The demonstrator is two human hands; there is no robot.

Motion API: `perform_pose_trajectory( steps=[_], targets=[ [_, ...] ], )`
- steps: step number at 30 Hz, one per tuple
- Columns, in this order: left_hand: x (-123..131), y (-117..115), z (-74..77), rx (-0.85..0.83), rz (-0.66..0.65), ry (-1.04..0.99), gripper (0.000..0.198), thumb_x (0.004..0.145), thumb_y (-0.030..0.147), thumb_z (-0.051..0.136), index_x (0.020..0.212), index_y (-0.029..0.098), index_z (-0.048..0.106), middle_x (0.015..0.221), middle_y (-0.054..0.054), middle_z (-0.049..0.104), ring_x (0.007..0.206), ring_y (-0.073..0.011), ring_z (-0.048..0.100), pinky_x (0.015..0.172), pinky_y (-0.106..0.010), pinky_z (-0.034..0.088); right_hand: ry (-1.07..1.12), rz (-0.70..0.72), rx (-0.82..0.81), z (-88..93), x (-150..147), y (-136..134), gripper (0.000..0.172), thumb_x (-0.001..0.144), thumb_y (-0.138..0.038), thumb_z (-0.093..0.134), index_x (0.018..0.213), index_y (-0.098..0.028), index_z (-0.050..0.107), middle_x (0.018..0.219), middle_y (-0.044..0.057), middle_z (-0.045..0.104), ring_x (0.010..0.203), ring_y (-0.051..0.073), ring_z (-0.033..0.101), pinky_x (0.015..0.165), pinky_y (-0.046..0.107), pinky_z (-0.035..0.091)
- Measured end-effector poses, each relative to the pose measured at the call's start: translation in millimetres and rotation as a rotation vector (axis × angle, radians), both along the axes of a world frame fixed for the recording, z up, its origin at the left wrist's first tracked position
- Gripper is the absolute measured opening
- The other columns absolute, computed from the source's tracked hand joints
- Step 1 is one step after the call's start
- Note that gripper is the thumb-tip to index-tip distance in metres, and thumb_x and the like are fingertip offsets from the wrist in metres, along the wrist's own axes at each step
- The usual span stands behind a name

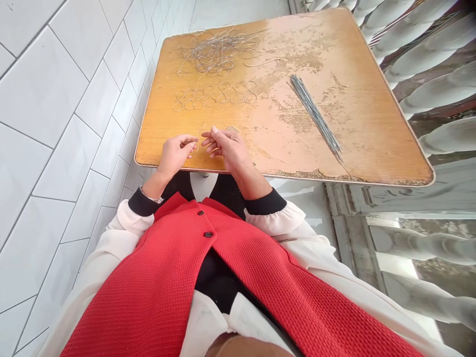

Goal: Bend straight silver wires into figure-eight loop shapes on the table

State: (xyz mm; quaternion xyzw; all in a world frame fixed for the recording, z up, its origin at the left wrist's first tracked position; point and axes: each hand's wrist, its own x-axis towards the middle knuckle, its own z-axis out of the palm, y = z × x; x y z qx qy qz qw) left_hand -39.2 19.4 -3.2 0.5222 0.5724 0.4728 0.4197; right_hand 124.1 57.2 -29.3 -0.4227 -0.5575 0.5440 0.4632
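Note:
My left hand [177, 151] and my right hand [224, 145] meet at the near edge of a worn wooden table [353, 119]. Both pinch a thin bent wire [196, 145] between their fingertips. A row of several wire pieces bent into figure-eight loops [215, 94] lies on the table just beyond my hands. Farther back sits a tangled pile of bent wires [213, 49]. A bundle of straight wires [316, 115] lies diagonally to the right of my hands.
A white tiled wall [55, 124] runs along the left. A pale balustrade [427, 59] with turned posts stands to the right of the table. My red vest and cream sleeves fill the lower view.

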Motion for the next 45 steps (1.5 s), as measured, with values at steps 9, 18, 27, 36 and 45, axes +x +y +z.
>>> perform_pose_trajectory(
  steps=[9,18,27,36,45],
  targets=[
    [0.4,-3.7,-16.0,0.305,-0.044,0.336,0.016,0.088,0.01,0.062,0.085,0.02,0.074,0.086,-0.002,0.069,0.08,-0.0131,0.061,0.08,-0.026,0.049,0.157,0.005,-0.173,5.0,-8.0,11.0,0.016,0.087,-0.03,0.075,0.096,-0.017,0.075,0.088,0.005,0.078,0.06,0.009,0.065,0.05,0.019,0.049],
    [10.1,-5.4,1.7,-0.146,-0.047,-0.069,0.012,0.093,0.005,0.057,0.089,0.016,0.062,0.078,0.002,0.067,0.053,-0.0023,0.05,0.045,-0.015,0.032,0.203,0.058,-0.195,14.1,-3.8,11.1,0.015,0.088,-0.029,0.073,0.097,-0.018,0.076,0.093,0.006,0.08,0.067,0.009,0.067,0.055,0.018,0.048],
    [9.8,-10.1,5.8,-0.184,-0.077,-0.262,0.022,0.097,0.004,0.055,0.079,0.012,0.065,0.066,0.003,0.068,0.045,-0.0003,0.047,0.041,-0.014,0.029,0.167,0.112,-0.14,19.6,-2.7,8.9,0.02,0.087,-0.025,0.073,0.105,-0.019,0.077,0.102,0.007,0.081,0.088,0.015,0.072,0.072,0.024,0.058],
    [8.1,-9.7,0.9,-0.225,-0.133,-0.401,0.023,0.097,0.004,0.055,0.079,0.011,0.067,0.063,0.002,0.068,0.044,0.0,0.046,0.04,-0.013,0.027,0.244,0.143,-0.194,15.1,-1.0,13.1,0.018,0.084,-0.015,0.07,0.101,-0.017,0.076,0.088,0.006,0.08,0.078,0.015,0.074,0.074,0.026,0.06],
    [3.2,-9.4,5.6,-0.168,-0.142,-0.212,0.019,0.099,0.009,0.055,0.088,0.013,0.071,0.071,0.0,0.071,0.057,-0.0034,0.06,0.047,-0.014,0.036,0.034,0.064,-0.085,29.8,-3.2,9.6,0.026,0.089,-0.043,0.077,0.084,-0.018,0.076,0.081,0.006,0.079,0.067,0.011,0.07,0.055,0.019,0.048]
  ],
)
